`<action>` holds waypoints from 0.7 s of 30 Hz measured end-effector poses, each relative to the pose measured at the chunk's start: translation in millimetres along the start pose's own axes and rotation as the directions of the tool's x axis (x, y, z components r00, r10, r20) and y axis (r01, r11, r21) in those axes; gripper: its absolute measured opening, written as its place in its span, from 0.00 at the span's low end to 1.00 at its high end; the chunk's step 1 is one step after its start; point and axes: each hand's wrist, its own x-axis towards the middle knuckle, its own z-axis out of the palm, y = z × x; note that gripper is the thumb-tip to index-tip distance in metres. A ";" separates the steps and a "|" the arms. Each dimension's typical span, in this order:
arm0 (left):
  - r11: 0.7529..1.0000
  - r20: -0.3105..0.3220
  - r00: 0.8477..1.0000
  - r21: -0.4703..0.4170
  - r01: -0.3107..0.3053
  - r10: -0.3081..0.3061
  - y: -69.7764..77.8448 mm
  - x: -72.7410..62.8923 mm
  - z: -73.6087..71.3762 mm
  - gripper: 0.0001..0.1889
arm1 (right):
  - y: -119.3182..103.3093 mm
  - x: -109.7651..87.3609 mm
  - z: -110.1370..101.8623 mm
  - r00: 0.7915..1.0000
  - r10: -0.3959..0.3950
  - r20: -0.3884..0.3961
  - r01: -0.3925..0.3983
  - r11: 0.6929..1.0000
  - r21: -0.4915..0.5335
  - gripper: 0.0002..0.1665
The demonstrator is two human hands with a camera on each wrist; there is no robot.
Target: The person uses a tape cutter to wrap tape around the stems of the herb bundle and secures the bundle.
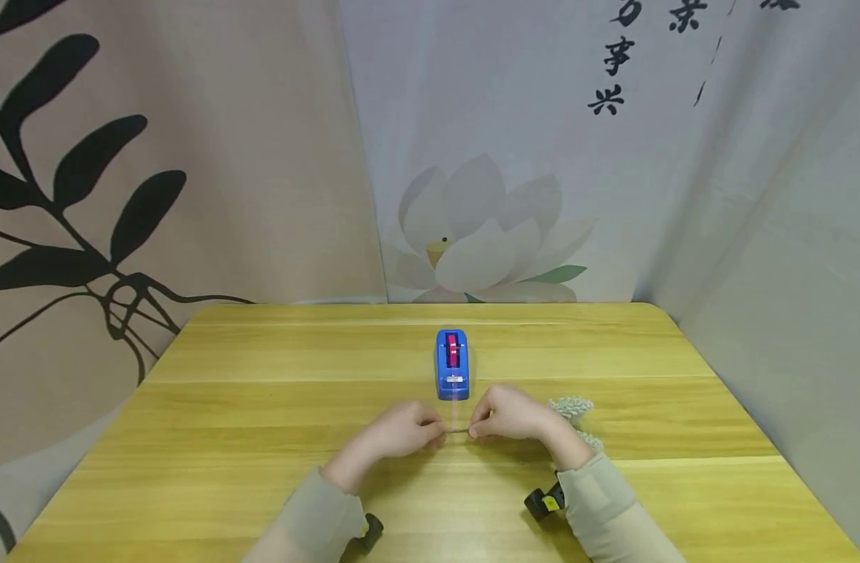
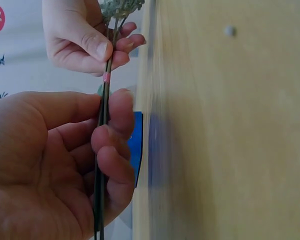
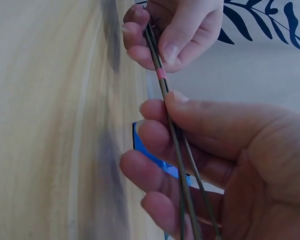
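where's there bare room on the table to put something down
The tabletop looks bare from the left hand and blue tape dispenser out to its left edge, and from the pale green flower heads to its right edge. The middle is crowded: left hand, right hand, stems and dispenser sit close together.

Wood-grained table point(image 1: 296, 344), yellowish, far corners rounded, stretching beneath, beyond and either side of both hands. On it, blue tape dispenser point(image 1: 454, 391) with pinkish-red reel point(image 1: 453, 350), just beyond left hand point(image 1: 405, 428) and right hand point(image 1: 510, 413), lined up with gap between them. Soft shadows on wood below hands.
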 end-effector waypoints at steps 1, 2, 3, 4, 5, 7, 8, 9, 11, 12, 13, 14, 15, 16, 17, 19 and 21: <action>1.000 -0.004 1.000 -0.007 0.000 0.000 0.2 -0.1 -0.1 0.13 | -0.3 -0.2 -0.2 1.000 0.000 -0.003 0.000 1.000 0.001 0.05; 1.000 -0.007 1.000 -0.013 0.000 0.000 0.4 -0.2 0.0 0.13 | -0.6 -0.2 -0.3 1.000 0.002 -0.004 -0.002 1.000 0.001 0.04; 1.000 -0.013 1.000 -0.016 -0.002 0.002 0.6 -0.1 0.0 0.13 | -0.9 -0.5 -0.5 1.000 0.002 -0.007 -0.002 1.000 0.001 0.04; 1.000 -0.019 1.000 -0.018 -0.005 0.004 0.8 0.0 0.0 0.12 | -1.4 -0.6 -0.7 1.000 0.003 -0.010 -0.003 1.000 -0.003 0.04; 1.000 -0.026 1.000 -0.018 -0.009 0.009 1.1 0.1 0.1 0.12 | -1.8 -0.6 -0.9 1.000 0.005 -0.012 -0.005 1.000 -0.008 0.04; 1.000 -0.041 0.999 -0.015 -0.014 0.014 2.0 0.3 -0.2 0.13 | -2.4 -0.9 -1.1 1.000 0.006 -0.016 -0.006 1.000 -0.014 0.04; 1.000 -0.046 0.999 -0.014 -0.015 0.014 2.3 0.5 -0.1 0.13 | -2.9 -1.0 -1.3 1.000 0.006 -0.017 -0.006 1.000 -0.015 0.04; 1.000 -0.052 0.999 -0.014 -0.015 0.014 2.6 0.5 -0.2 0.12 | -3.3 -1.2 -1.5 1.000 0.005 -0.017 -0.005 1.000 -0.017 0.04; 1.000 -0.058 0.998 -0.016 -0.013 0.012 3.2 0.5 -0.3 0.12 | -3.9 -1.3 -1.4 1.000 0.004 -0.009 -0.005 1.000 -0.015 0.05; 1.000 -0.060 0.998 -0.016 -0.010 0.009 3.4 0.4 -0.3 0.12 | -4.1 -1.5 -1.3 1.000 0.003 -0.001 -0.003 1.000 -0.013 0.05; 1.000 -0.061 0.998 -0.015 -0.013 0.012 3.5 0.4 -0.3 0.11 | -4.3 -1.5 -1.1 1.000 0.006 0.010 -0.006 1.000 -0.008 0.06; 1.000 -0.063 0.998 -0.014 -0.015 0.014 3.4 0.3 -0.1 0.11 | -4.4 -1.6 -0.8 1.000 0.009 0.019 -0.009 1.000 0.000 0.07; 1.000 -0.064 0.998 -0.013 -0.016 0.016 3.5 0.2 -0.1 0.11 | -4.5 -1.7 -0.4 1.000 0.014 0.028 -0.014 1.000 0.007 0.08; 1.000 -0.065 0.998 -0.011 -0.019 0.018 3.4 0.1 -0.1 0.10 | -4.6 -1.8 0.1 0.999 0.022 0.038 -0.023 1.000 0.020 0.10; 1.000 -0.067 0.998 -0.012 -0.020 0.019 3.4 0.1 -0.1 0.10 | -4.9 -1.9 0.5 0.999 0.029 0.044 -0.030 0.999 0.034 0.12; 0.999 -0.071 0.997 -0.015 -0.030 0.028 3.0 0.1 0.2 0.08 | -5.4 -2.5 1.1 0.998 0.045 0.054 -0.049 0.997 0.065 0.15; 0.999 -0.079 0.996 -0.017 -0.035 0.034 2.8 0.4 0.4 0.08 | -6.0 -3.1 1.4 0.997 0.054 0.054 -0.058 0.995 0.083 0.18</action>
